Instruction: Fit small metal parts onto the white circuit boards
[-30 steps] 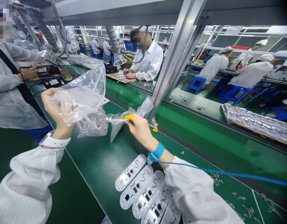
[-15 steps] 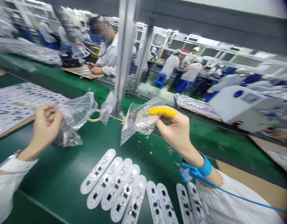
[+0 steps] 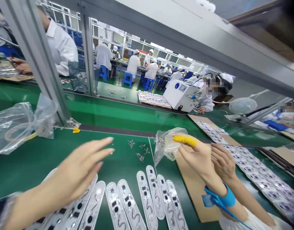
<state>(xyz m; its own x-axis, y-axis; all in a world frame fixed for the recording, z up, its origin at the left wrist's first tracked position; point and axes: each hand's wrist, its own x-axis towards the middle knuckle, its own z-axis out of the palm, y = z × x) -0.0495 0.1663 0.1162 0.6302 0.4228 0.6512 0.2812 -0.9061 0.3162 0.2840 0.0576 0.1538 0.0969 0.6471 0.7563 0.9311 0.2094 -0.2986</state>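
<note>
My right hand [image 3: 197, 156], with a yellow finger cot and a blue wrist strap, pinches a clear plastic bag [image 3: 172, 151] of small metal screws above the green bench. My left hand [image 3: 75, 172] is stretched out, slightly blurred, with its fingers apart and nothing in them. Under and beside it lie several long white rounded housings [image 3: 114, 204] fitted with dark components and wires. Small heaps of loose screws [image 3: 140, 155] lie on the bench between my hands. Another person's hand [image 3: 223, 163] is just right of my right hand, partly hidden by it.
Clear empty-looking bags [image 3: 14, 127] and a yellowish ring lie at the left, by a metal post [image 3: 45, 67]. Brown cardboard [image 3: 192, 188] lies at the right, near rows of white parts [image 3: 261, 179]. A white machine [image 3: 179, 95] and co-workers are beyond the bench.
My left hand has let go of a clear bag of dark parts and moved right, opening. My view has swung right. Another person's hand has appeared beside my right hand, which still holds its bag.
</note>
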